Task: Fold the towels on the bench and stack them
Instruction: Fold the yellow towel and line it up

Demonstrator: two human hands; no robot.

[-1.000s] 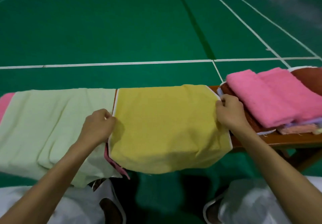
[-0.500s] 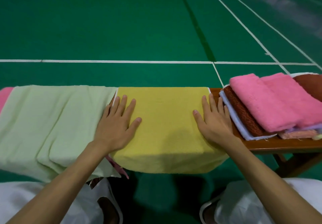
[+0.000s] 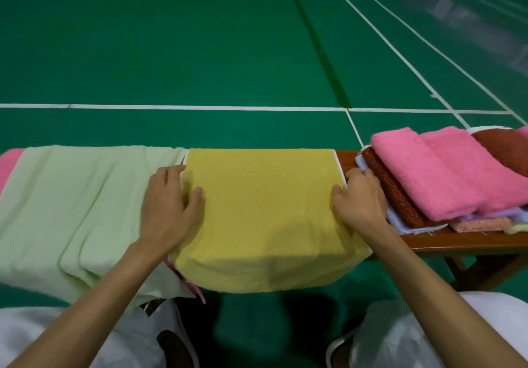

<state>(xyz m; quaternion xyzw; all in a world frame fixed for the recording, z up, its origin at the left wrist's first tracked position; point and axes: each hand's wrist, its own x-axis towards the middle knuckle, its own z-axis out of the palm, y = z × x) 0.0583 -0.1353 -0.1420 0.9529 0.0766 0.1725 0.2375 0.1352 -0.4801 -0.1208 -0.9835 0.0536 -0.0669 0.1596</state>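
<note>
Since 0.5 s ago, left hand and right hand slid outward across the yellow towel. Each grip now clasps 1 side edge on the counter.

1. The wooden bench stood on the green court floor, with a bare strip of brown top showing right of centre.
2. A yellow towel lay flat across the middle, its near edge hanging over the front.
3. Just beside it on the left, a pale green towel sprawled rumpled and drooped off the front too.
4. At the far left end, a pink towel peeked out.
5. On the right sat a stack, with a white cloth at the bottom on the wood.
</note>
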